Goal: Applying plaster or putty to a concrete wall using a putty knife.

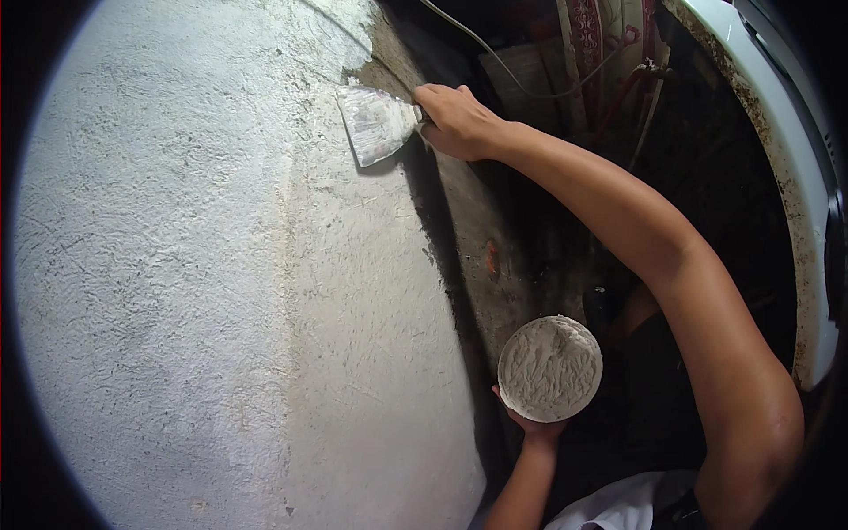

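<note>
My right hand (458,119) grips the handle of a wide putty knife (376,125), its white-smeared blade pressed flat against the rough white plastered wall (194,265) near the wall's upper corner edge. My left hand (534,428) holds up a round bowl (549,367) full of white putty from underneath, low beside the wall's corner. A bare grey patch of wall shows just above the blade.
The wall's grey side face (481,230) turns away into a dark gap. A thin cable (495,57) hangs across the top. A white curved rusty-edged panel (795,203) stands at the right. Patterned red fabric (592,44) hangs behind.
</note>
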Demonstrator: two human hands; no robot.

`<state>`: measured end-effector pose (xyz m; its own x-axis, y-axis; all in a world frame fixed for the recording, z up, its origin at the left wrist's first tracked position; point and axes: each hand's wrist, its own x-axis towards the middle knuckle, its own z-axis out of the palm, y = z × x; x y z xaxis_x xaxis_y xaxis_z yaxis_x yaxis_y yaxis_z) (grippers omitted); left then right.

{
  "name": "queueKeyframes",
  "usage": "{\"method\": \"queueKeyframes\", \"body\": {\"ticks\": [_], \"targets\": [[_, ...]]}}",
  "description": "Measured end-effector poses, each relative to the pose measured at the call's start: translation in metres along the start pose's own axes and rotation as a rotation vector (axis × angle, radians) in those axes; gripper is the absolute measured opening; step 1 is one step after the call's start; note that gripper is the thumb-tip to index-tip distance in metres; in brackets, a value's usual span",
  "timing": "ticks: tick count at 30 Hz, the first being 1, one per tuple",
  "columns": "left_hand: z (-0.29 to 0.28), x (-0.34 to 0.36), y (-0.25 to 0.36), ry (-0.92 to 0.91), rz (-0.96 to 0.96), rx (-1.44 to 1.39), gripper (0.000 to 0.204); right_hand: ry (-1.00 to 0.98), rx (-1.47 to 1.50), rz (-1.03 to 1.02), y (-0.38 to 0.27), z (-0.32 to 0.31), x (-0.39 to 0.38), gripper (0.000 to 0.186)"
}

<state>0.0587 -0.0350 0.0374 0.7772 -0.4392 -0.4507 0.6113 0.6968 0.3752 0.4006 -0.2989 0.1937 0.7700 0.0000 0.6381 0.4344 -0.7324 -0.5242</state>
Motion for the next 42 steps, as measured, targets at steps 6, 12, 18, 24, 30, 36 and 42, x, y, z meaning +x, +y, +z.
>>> {"method": "queueKeyframes", "body": {"ticks": [6,12,18,24,30,36,42], "targets": [[0.006,-0.003,0.002,0.087,0.018,0.082,0.097,0.042,-0.134,0.164,0.030,0.026,-0.005,0.016],[0.000,0.004,0.000,-0.010,0.032,-0.011,0.093,-0.082,-0.063,0.278,0.059,0.013,-0.050,0.017],[0.002,-0.001,0.002,0.021,0.046,-0.007,0.093,0.039,0.013,0.090,0.001,-0.002,-0.012,0.024],[-0.002,0.000,-0.005,-0.020,0.022,-0.004,0.095,-0.092,-0.108,0.195,0.026,0.009,-0.006,0.013],[0.009,0.001,0.000,0.039,0.070,0.146,0.099,-0.148,-0.269,0.282,0.050,-0.010,-0.035,0.012],[0.003,-0.001,0.002,-0.050,0.035,0.020,0.094,0.140,-0.160,0.085,-0.015,-0.033,-0.006,0.009],[0.005,0.002,0.001,-0.053,0.078,-0.023,0.095,-0.060,-0.127,0.202,-0.012,-0.005,0.009,0.013]]}}
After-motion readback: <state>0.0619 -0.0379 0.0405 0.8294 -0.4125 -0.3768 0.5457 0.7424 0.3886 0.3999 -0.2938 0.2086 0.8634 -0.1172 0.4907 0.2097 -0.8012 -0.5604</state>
